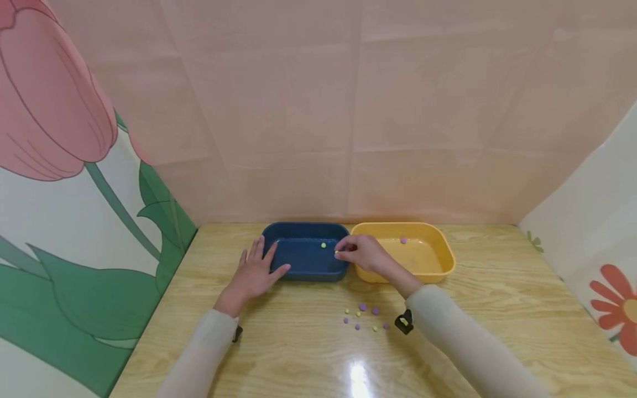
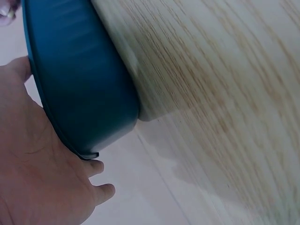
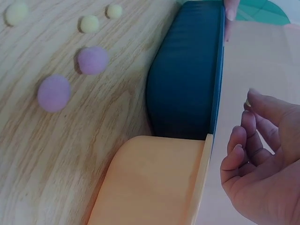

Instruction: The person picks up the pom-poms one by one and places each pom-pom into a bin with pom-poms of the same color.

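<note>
The left tub point(image 1: 298, 260) and the right tub point(image 1: 423, 264) sit side by side on the surface point(image 1: 288, 348), with a wall point(image 1: 278, 110) behind them. One little ball point(image 1: 323, 245) is in the left tub and another ball point(image 1: 403, 240) is at the back of the right tub. Loose balls point(image 1: 363, 307) lie in front. The left hand point(image 1: 252, 275) is at the left tub's left end; the right hand point(image 1: 365, 253) is over its right end, maybe with a tiny ball point(image 1: 336, 252) in it

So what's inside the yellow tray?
One purple ball shows in the yellow tray. The right hand and forearm hide some of the tray's left side; anything there can't be seen.
</note>
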`<state>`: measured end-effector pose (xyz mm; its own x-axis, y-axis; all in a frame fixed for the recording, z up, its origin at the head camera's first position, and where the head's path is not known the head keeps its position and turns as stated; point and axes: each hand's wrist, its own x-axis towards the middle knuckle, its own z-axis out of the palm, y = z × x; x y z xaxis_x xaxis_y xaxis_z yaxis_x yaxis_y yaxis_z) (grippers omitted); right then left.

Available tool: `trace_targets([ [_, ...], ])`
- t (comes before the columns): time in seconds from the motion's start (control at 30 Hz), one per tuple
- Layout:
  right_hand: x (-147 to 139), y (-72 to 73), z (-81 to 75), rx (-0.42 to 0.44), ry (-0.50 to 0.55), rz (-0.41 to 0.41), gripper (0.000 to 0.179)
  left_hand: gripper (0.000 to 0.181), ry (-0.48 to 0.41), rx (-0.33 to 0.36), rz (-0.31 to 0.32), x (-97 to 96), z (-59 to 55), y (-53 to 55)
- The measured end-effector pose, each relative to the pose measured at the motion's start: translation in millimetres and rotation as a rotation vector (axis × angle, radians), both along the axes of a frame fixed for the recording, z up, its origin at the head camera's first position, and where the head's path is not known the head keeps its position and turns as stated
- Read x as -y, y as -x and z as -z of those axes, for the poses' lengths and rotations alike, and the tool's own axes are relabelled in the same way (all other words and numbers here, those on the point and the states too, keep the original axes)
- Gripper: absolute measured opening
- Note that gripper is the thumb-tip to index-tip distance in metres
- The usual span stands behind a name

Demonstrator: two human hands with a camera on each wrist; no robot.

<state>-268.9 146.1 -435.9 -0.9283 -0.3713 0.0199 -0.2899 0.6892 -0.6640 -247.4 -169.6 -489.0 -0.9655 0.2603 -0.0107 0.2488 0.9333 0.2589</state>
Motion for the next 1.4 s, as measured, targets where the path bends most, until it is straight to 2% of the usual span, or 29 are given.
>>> trace_targets([
  [0.37, 7, 12.0, 3.0, 0.016, -0.019, 0.014, 0.017, 0.090, -0.007, 0.010, 0.002, -1.9, -3.0, -1.6],
  [0.7, 5, 16.1, -1.8, 0.044, -0.021, 0.037, 0.022, 0.090, -0.008, 0.021, 0.004, -2.9, -4.6, -1.4],
  [1.03, -4, 12.6, -10.7, 0.019, -0.008, 0.055, 0.019, 0.092, -0.011, 0.010, 0.009, -3.8, -2.8, -0.6],
  [1.4, -17, 0.4, -15.3, -0.001, 0.056, 0.042, 0.021, 0.091, -0.011, 0.019, 0.005, -5.3, -3.0, 0.0],
])
